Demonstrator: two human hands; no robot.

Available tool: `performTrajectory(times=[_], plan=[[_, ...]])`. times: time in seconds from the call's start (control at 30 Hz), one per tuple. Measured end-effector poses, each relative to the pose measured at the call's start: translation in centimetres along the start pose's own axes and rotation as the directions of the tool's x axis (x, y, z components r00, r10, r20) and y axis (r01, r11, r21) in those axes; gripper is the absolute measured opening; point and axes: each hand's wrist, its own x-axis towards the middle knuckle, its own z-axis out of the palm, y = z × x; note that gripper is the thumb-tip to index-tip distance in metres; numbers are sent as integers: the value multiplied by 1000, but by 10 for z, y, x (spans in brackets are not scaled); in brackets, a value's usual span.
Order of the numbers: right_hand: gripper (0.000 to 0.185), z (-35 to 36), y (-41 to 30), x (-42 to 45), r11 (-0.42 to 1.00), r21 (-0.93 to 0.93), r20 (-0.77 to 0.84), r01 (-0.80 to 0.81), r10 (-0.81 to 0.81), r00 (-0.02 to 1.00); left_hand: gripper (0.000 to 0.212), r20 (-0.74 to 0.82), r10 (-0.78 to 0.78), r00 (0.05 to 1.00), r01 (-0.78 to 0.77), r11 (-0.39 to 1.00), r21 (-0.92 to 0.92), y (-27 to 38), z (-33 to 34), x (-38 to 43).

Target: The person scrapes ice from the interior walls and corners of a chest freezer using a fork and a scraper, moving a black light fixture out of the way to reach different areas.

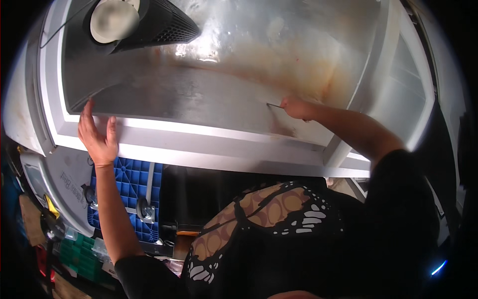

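Note:
Before me lies a chest-like appliance, probably a freezer, with a white rim (194,130) and a metal inner surface (224,97). My left hand (98,136) lies on the near left part of the rim, thumb apart from the fingers, holding nothing. Its fingertips reach over the inner edge. My right hand (297,107) is closed around a thin dark rod-like tool (275,106), whose tip points left. The hand is over the right part of the metal, and a dim reflection shows below it. Whether the tip touches the metal I cannot tell. Rust-coloured stains (325,82) mark the surface.
A dark device with a grille (171,28) and a round cream part (114,20) stands inside at the upper left. Below the rim at left are a blue plastic dolly (127,187) with casters, a grey plastic lid (74,179) bearing writing, and green bins (76,254).

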Motion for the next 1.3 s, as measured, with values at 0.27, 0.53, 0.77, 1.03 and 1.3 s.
performTrajectory(times=[0.27,0.53,0.77,1.03,1.3], plan=[[24,35,43,56,966,-243,-137,92,-128,982,56,17,9,1000,-9,1000,-5,4,0,8],[24,-14,2,18,881,-469,210,61,45,977,55,17,1,1000,-1,1000,-6,0,1,4],[31,-44,-67,-51,953,296,87,-69,45,995,56,22,0,1000,0,1000,22,-2,0,2],[29,-8,-59,-14,905,143,-187,400,-372,909,55,35,12,999,-13,1000,12,1,2,5],[28,-32,-69,-31,968,168,-15,188,-188,982,53,31,8,999,-9,999,41,-4,0,-1]])
